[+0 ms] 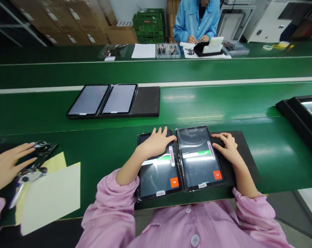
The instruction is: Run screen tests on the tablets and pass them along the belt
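Observation:
Two tablets lie side by side in front of me. On the left tablet [156,175], my left hand [157,142] rests across the top, its fingers spread over the upper edge and its thumb at the right edge. My right hand [227,146] touches the right edge of the right tablet [197,165] with slightly bent, parted fingers. Both screens are dark, each with a green-and-white bar, a pink slider and an orange "Fail" box. A black pad [238,155] lies partly beneath the right tablet and my right hand.
Beyond, two lit tablets [118,99] sit on a dark pad [148,101]. At left, another person's hand [13,163] is near shiny metal parts and paper sheets [52,196]. A black-framed device [303,117] stands at right. Across the bench, a person in blue [184,20] works.

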The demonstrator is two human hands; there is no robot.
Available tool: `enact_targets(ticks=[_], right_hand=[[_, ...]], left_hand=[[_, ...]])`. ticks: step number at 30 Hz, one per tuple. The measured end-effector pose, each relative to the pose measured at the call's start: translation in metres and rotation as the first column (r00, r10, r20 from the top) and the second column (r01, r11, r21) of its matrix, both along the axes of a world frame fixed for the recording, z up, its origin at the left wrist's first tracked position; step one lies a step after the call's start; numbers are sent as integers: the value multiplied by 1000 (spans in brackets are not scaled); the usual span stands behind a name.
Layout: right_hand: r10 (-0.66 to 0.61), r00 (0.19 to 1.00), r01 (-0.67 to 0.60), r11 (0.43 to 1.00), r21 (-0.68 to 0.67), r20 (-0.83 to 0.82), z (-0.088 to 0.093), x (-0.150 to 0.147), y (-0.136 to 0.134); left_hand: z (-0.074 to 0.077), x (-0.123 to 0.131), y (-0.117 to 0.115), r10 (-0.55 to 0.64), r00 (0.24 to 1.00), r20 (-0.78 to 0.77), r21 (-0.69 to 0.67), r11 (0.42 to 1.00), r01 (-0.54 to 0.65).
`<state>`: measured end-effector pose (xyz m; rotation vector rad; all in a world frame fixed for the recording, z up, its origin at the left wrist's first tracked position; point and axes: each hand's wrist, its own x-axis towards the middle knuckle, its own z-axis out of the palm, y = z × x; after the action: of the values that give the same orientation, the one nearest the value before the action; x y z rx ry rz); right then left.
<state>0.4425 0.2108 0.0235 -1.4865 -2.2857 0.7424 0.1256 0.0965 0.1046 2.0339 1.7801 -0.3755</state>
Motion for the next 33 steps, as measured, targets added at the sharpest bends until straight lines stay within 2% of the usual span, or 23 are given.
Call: enact_targets(ticks=[5,13,23,33], right_hand=[[-1,1000,1,1000,-12,-7,0,0,0],[-2,1000,2,1000,-18,2,1,0,0],[-8,999,6,999,-45,-34,3,-1,-1],[-24,999,23,999,-42,-32,4,-2,-1]], left_hand=[[1,-5,0,-15,998,67,-53,998,18],[0,12,1,62,997,40,-19,998,-61],[3,3,0,42,998,46,-68,997,-39],[-2,10,2,67,992,103,-2,998,-67]])
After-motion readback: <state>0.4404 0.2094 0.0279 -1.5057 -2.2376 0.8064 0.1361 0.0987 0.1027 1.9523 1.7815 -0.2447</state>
